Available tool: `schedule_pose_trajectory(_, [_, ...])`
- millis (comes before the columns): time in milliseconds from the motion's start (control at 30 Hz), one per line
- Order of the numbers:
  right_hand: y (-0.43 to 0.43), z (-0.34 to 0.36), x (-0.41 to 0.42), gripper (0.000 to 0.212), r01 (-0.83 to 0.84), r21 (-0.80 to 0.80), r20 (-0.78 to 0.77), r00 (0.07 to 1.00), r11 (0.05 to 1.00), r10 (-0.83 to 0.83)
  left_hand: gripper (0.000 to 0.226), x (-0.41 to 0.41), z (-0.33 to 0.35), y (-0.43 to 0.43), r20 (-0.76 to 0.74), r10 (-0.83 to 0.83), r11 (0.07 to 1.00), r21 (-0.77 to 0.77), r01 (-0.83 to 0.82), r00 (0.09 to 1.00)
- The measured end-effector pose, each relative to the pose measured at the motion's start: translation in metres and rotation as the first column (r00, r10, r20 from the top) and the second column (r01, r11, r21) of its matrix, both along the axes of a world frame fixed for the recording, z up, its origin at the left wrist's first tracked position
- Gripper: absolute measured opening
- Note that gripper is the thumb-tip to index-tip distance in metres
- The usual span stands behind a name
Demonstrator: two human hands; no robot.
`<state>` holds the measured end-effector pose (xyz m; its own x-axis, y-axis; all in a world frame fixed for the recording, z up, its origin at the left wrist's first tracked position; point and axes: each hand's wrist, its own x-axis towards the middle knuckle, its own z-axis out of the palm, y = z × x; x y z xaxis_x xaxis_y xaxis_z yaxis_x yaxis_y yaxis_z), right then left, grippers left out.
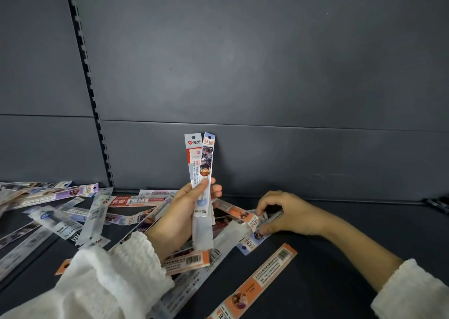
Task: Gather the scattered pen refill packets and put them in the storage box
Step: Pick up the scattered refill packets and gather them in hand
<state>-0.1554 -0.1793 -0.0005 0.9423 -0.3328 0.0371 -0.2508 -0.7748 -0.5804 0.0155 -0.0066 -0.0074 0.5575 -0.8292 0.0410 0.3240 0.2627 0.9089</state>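
Observation:
My left hand (181, 211) holds two long pen refill packets (200, 165) upright, side by side: one white and red, one with a picture on it. My right hand (284, 213) is down on the shelf to the right, its fingers pinching the end of an orange and white packet (245, 215) in the pile. Several more packets (92, 211) lie scattered flat over the dark shelf on the left and under my left wrist. An orange packet (257, 282) lies apart at the front right. No storage box is in view.
The dark shelf surface (340, 258) ends at a grey back panel (267, 75). A slotted metal upright (90, 87) runs down the panel on the left. White knitted sleeves cover both my forearms.

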Motion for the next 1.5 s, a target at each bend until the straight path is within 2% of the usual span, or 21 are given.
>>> schedule_pose_trajectory(100, [0.000, 0.003, 0.002, 0.017, 0.006, 0.098, 0.097, 0.995, 0.995, -0.015, 0.029, -0.002, 0.002, 0.003, -0.014, -0.038, 0.998, 0.041, 0.038, 0.999])
schedule_pose_trajectory(167, [0.001, 0.006, 0.002, 0.017, -0.005, 0.185, 0.144, 0.989, 0.983, -0.022, 0.028, -0.005, 0.002, 0.005, 0.047, -0.097, 0.991, 0.095, 0.092, 0.994])
schedule_pose_trajectory(300, [0.010, 0.009, 0.006, 0.019, -0.065, 0.418, 0.346, 0.933, 0.906, -0.093, 0.030, -0.011, 0.002, 0.005, 0.082, -0.201, 0.972, 0.139, 0.188, 0.976])
schedule_pose_trajectory(400, [0.018, 0.010, 0.016, 0.019, -0.071, 0.563, 0.419, 0.883, 0.823, -0.211, 0.032, -0.013, 0.005, 0.003, 0.129, -0.132, 0.986, 0.116, 0.117, 0.983])
schedule_pose_trajectory(500, [0.028, 0.016, 0.027, 0.023, -0.082, 0.693, 0.429, 0.845, 0.716, -0.319, 0.029, -0.016, 0.007, 0.003, 0.334, -0.073, 0.990, 0.141, 0.026, 0.940])
schedule_pose_trajectory(567, [0.036, 0.023, 0.032, 0.025, -0.101, 0.736, 0.443, 0.820, 0.669, -0.363, 0.028, -0.019, 0.008, 0.005, 0.425, -0.056, 0.992, 0.128, 0.001, 0.903])
schedule_pose_trajectory(667, [0.046, 0.031, 0.035, 0.022, -0.114, 0.682, 0.498, 0.796, 0.723, -0.344, 0.028, -0.024, 0.014, 0.007, 0.526, -0.032, 0.998, 0.060, 0.000, 0.850])
schedule_pose_trajectory(733, [0.050, 0.037, 0.036, 0.022, -0.142, 0.658, 0.535, 0.779, 0.739, -0.327, 0.027, -0.026, 0.018, 0.007, 0.568, 0.048, 0.998, 0.000, -0.059, 0.822])
schedule_pose_trajectory(833, [0.052, 0.048, 0.037, 0.021, -0.243, 0.700, 0.581, 0.740, 0.671, -0.338, 0.025, -0.022, 0.025, 0.008, 0.514, 0.162, 0.986, -0.066, -0.150, 0.842])
schedule_pose_trajectory(933, [0.050, 0.063, 0.039, 0.021, -0.320, 0.707, 0.620, 0.709, 0.630, -0.336, 0.021, -0.012, 0.037, 0.012, 0.315, 0.216, 0.976, -0.085, -0.199, 0.924])
schedule_pose_trajectory(1133, [0.039, 0.084, 0.043, 0.032, -0.386, 0.749, 0.629, 0.667, 0.538, -0.398, 0.027, 0.009, 0.046, 0.017, 0.136, 0.277, 0.950, -0.186, -0.250, 0.951])
schedule_pose_trajectory(1200, [0.035, 0.086, 0.042, 0.031, -0.361, 0.745, 0.615, 0.697, 0.561, -0.369, 0.025, 0.012, 0.049, 0.019, 0.129, 0.414, 0.902, -0.196, -0.386, 0.901])
schedule_pose_trajectory(1300, [0.033, 0.084, 0.040, 0.029, -0.230, 0.668, 0.578, 0.759, 0.708, -0.299, 0.021, 0.018, 0.058, 0.024, 0.082, 0.670, 0.729, -0.262, -0.633, 0.738])
schedule_pose_trajectory(1367, [0.033, 0.081, 0.038, 0.030, -0.164, 0.600, 0.559, 0.786, 0.783, -0.264, 0.023, 0.023, 0.064, 0.028, 0.039, 0.741, 0.640, -0.343, -0.687, 0.671])
schedule_pose_trajectory(1400, [0.033, 0.080, 0.039, 0.030, -0.144, 0.575, 0.551, 0.796, 0.806, -0.251, 0.023, 0.025, 0.064, 0.030, 0.071, 0.746, 0.641, -0.349, -0.684, 0.663])
schedule_pose_trajectory(1433, [0.035, 0.079, 0.039, 0.030, -0.135, 0.553, 0.545, 0.805, 0.822, -0.234, 0.023, 0.026, 0.062, 0.030, 0.143, 0.711, 0.690, -0.328, -0.645, 0.688])
schedule_pose_trajectory(1500, [0.040, 0.078, 0.042, 0.028, -0.139, 0.522, 0.535, 0.822, 0.841, -0.196, 0.024, 0.022, 0.056, 0.026, 0.360, 0.468, 0.884, -0.192, -0.427, 0.807])
